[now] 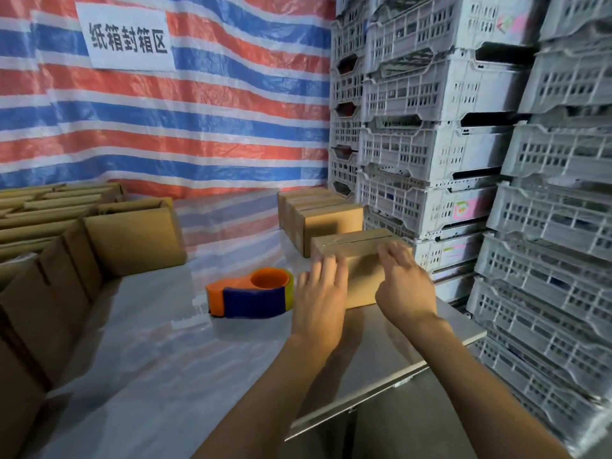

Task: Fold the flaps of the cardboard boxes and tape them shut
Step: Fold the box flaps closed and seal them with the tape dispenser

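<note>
From the head camera, my left hand (pixel 319 293) lies flat against the near face of the box (pixel 361 276), fingers straight and pointing up, their tips at the top edge. My right hand (pixel 405 286) rests on the box's right end, fingers stretched out over the top corner; they are a little blurred, but none look curled. Neither hand grips anything; both just press on cardboard. The box stands between my palms on the table (pixel 149 326), flaps folded down, with a shiny strip of tape (pixel 344 239) running along its top just beyond my fingertips. The dispenser (pixel 251 293) sits just left of my left hand, not touching it. Past my fingertips, closed boxes (pixel 326 218) stand in a row, the nearest one touching the box I press. Far off to my left hand's side are open boxes (pixel 132 238). Grey crates (pixel 463 127) are stacked beside my right hand, and a striped tarp (pixel 198 111) with a white sign (pixel 126 36) hangs beyond everything
</note>
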